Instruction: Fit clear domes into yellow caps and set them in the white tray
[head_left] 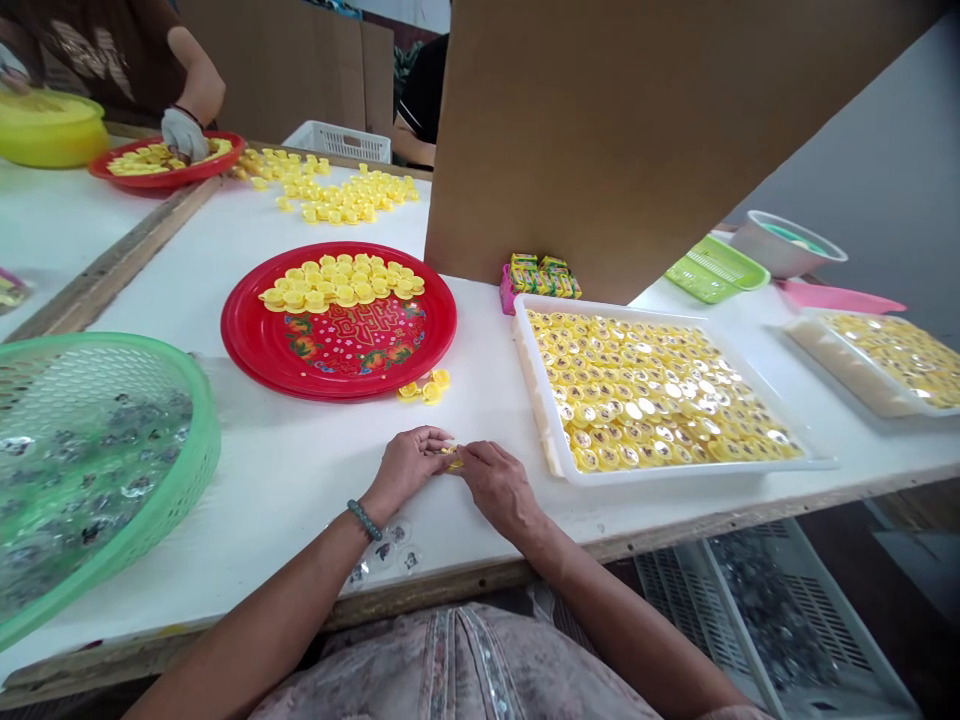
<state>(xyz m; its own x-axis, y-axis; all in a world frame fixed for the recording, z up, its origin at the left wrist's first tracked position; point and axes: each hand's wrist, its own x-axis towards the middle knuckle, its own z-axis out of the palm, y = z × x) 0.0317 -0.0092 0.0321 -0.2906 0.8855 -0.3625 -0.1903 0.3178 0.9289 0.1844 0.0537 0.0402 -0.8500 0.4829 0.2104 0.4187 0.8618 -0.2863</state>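
My left hand [412, 464] and my right hand [496, 484] meet low over the white table, both closed in a pinch around a small yellow plastic cup-like piece [453, 457]. The fingers cover most of it. Just beyond them lie several loose yellow pieces [431, 388], beside a red plate [251, 345] with rows of the same pieces on its far half. Under my left wrist, clear printed discs [384, 551] lie near the table edge. To the right of my hands, a white tray [541, 420] holds rows of yellow pieces with shiny printed faces.
A green basket [196, 385] of clear printed discs stands at left. Small colourful boxes [544, 277] sit against a cardboard divider [585, 140]. Another filled tray [847, 362] is far right. Across the table, a co-worker's gloved hand [184, 135] reaches into a red plate [139, 180].
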